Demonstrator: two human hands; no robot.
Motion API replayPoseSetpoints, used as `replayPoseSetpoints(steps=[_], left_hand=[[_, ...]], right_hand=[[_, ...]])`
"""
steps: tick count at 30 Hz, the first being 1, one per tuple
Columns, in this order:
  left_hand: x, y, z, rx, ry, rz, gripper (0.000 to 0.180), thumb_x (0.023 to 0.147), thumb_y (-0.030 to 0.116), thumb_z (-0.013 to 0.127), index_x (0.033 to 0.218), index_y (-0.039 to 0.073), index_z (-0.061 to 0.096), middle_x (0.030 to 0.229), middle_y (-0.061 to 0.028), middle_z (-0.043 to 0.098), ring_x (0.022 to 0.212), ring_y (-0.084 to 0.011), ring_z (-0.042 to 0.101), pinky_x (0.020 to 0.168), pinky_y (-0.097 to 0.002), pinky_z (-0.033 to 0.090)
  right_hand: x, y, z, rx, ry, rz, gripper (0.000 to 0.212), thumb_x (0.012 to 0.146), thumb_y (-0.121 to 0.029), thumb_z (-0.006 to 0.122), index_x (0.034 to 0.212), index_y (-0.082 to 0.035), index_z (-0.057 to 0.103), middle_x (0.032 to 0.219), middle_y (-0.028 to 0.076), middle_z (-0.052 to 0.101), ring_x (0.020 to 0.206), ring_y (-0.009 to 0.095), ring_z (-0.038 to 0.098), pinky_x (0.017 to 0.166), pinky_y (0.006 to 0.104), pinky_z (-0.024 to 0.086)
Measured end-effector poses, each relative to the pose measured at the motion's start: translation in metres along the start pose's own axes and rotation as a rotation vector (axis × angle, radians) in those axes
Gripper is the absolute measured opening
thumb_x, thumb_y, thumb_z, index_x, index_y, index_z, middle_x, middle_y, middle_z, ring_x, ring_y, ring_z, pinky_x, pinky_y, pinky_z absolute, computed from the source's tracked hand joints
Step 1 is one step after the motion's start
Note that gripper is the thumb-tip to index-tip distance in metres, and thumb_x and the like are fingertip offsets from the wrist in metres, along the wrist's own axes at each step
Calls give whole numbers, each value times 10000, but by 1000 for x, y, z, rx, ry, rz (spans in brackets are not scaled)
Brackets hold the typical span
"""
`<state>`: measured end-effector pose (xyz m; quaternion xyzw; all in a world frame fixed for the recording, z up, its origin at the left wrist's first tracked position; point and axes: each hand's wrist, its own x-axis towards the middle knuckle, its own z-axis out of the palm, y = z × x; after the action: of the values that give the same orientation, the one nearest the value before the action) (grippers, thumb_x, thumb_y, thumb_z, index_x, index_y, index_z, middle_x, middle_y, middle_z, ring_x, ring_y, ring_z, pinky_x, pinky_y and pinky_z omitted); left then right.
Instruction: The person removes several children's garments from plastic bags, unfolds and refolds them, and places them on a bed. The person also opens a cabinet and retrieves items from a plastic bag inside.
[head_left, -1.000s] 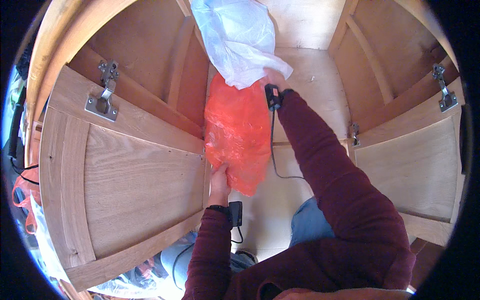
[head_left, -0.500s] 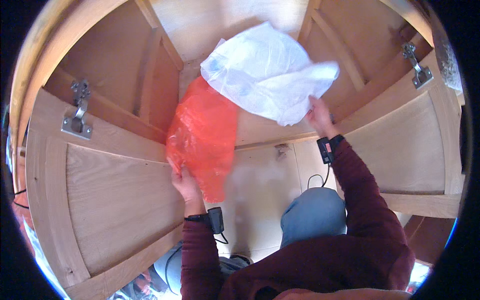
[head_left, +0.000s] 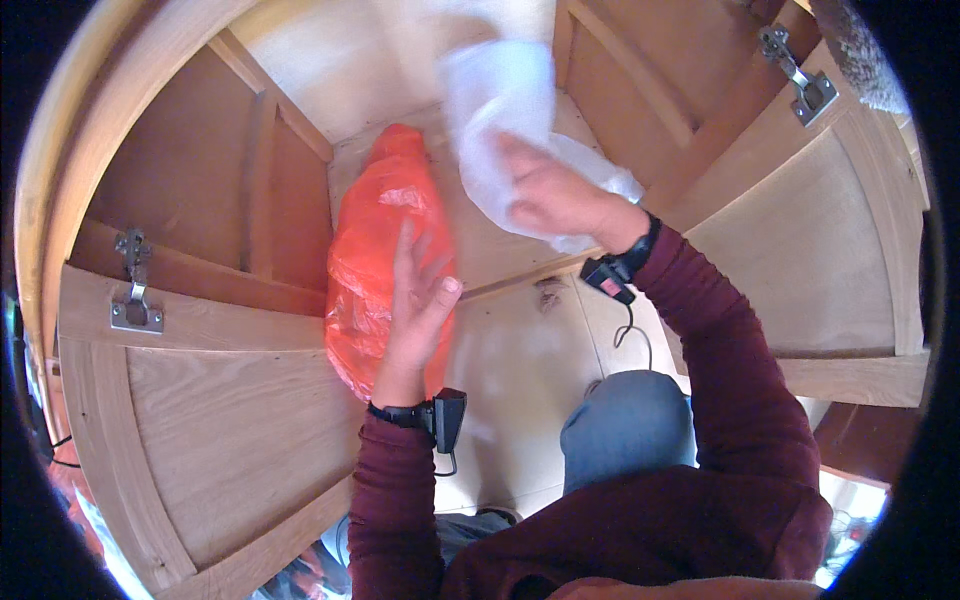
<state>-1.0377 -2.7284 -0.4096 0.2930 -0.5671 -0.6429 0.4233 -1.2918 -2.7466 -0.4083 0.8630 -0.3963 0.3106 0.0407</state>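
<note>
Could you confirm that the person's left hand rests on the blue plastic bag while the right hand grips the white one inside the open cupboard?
Not quite: the head view shows the plastic bag under the left hand is orange, not blue. The right hand does grip the white bag.

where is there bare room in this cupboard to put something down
Bare shelf lies at the back, behind the orange bag. The front is crowded: left hand on that bag, right hand on the white bag.
</note>
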Motion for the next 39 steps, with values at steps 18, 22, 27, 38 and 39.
replayPoseSetpoints(steps=[18,22,27,38,39], left_hand=[[-66,-125,-113,86,724,-276,455,896,341,336,1271,86,372,1305,-96,386,1191,-266,372,1007,-422,296],[-60,-113,-138,-578,990,-311,440,892,352,338,1250,104,399,1286,-68,419,1172,-260,396,976,-406,334],[-59,-107,-137,-733,1064,-337,409,890,342,352,1215,112,442,1226,-56,482,1134,-256,441,943,-405,371],[-99,-112,-118,-59,311,-1141,323,868,319,427,1071,84,516,931,-79,618,774,-264,613,660,-389,490],[-104,-104,-104,220,67,-1292,318,860,319,448,1031,66,534,875,-86,626,726,-266,615,634,-384,487]], right_hand=[[-155,37,97,-21,-812,976,665,775,-515,515,1327,-199,322,1390,146,252,1260,408,235,943,637,235],[-161,52,97,-58,-830,1085,737,744,-531,536,1346,-182,292,1412,184,179,1263,421,230,968,610,228],[-164,66,97,-99,-908,1012,741,724,-472,562,1331,-127,315,1350,230,286,1212,411,332,952,517,325],[-139,151,100,-269,-34,1241,431,701,-236,605,1039,25,546,1004,231,573,946,355,554,825,418,445],[-142,155,107,-216,-11,1292,406,709,-212,609,1025,34,540,946,230,594,894,351,577,801,412,459]])
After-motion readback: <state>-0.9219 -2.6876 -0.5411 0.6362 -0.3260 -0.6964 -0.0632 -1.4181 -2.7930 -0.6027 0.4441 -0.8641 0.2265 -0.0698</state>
